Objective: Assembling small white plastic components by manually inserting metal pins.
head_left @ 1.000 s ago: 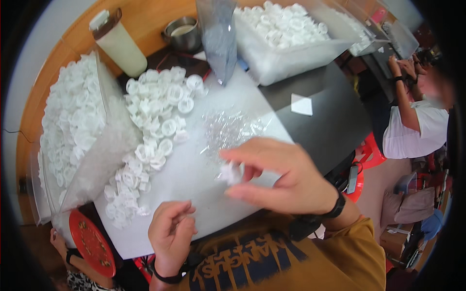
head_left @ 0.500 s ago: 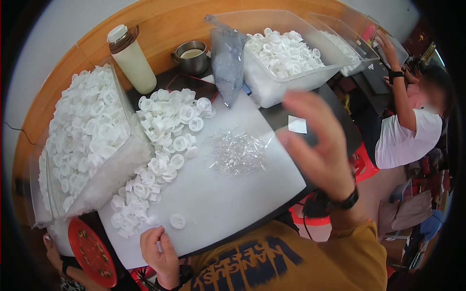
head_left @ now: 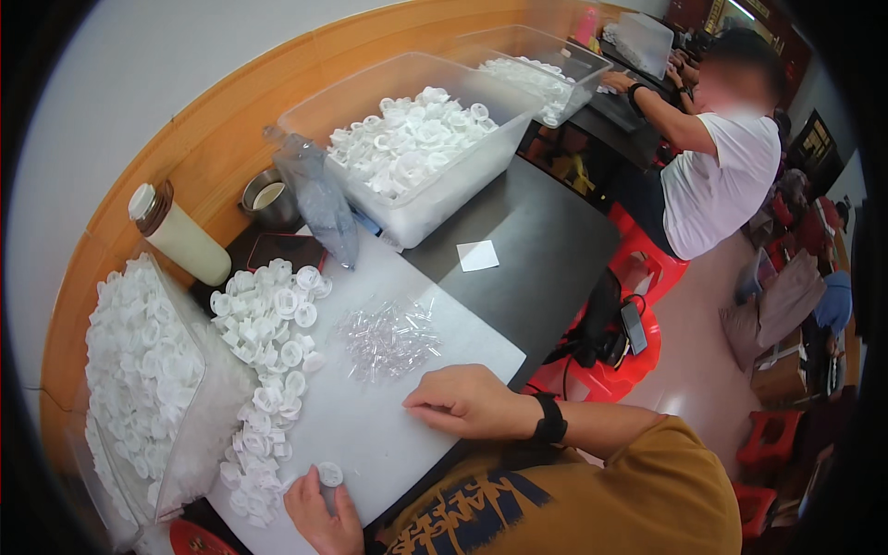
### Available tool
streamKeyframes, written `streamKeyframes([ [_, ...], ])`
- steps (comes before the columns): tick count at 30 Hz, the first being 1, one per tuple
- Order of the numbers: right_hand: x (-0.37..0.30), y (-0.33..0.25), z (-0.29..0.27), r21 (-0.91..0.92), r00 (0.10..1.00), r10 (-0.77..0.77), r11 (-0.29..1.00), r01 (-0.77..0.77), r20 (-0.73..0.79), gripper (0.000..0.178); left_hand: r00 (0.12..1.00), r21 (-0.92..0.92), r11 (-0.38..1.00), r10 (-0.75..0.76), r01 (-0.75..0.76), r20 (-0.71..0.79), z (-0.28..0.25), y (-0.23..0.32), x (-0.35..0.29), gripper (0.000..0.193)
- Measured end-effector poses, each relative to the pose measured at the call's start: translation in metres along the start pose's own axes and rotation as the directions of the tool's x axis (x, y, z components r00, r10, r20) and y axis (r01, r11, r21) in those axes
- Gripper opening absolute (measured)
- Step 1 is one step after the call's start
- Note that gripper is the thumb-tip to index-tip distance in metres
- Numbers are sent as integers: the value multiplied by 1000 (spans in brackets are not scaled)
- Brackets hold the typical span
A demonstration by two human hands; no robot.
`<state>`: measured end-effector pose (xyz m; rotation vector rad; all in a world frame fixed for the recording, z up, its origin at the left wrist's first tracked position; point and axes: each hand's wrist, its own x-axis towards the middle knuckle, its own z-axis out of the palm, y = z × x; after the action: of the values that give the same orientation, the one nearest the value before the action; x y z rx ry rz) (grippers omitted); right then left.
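The left hand point(head_left: 324, 520) has thumb and forefinger slightly apart at a round white plastic piece point(head_left: 330, 474) on the pale flat sheet point(head_left: 375, 439). The right hand point(head_left: 470, 401), fingertips bunched, is near the thin clear slivers point(head_left: 388, 340). Whether either grips anything cannot be told. A careless right-hand sweep could scatter the slivers; a left-hand nudge could lose the piece among the white ring-shaped plastic parts point(head_left: 268, 398).

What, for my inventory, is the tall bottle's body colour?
Pale cream body, seen in the head view.
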<state>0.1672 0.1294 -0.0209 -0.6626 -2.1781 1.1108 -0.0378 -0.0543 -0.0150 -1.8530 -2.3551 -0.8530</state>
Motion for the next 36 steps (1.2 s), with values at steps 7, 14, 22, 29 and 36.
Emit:
streamKeyframes([
  [7, 0, -3, 3, -33, 993, -113, 993, 112, -31, 8, 998, -1, 999, -48, 48, -32, -1, 6, -13, 32],
  [14, 4, 5, 1, -33, 997, -68, 997, 67, -21, 8, 990, -295, 947, -137, 124, -23, -2, 19, 9, 19],
  [22, 14, -41, -24, 749, 933, 146, 561, -352, 329, 39, 773, -760, 143, -120, 634, 622, -26, 63, 65, 22],
  [29, 1, -29, -25, 875, 894, 154, 188, -445, 422, 44, 738, -740, -10, -66, 672, 671, -2, 79, 76, 26],
  [36, 4, -15, -26, 905, 925, 115, 192, -380, 363, 41, 637, -638, 8, -59, 770, 768, 11, 85, 90, 30],
])
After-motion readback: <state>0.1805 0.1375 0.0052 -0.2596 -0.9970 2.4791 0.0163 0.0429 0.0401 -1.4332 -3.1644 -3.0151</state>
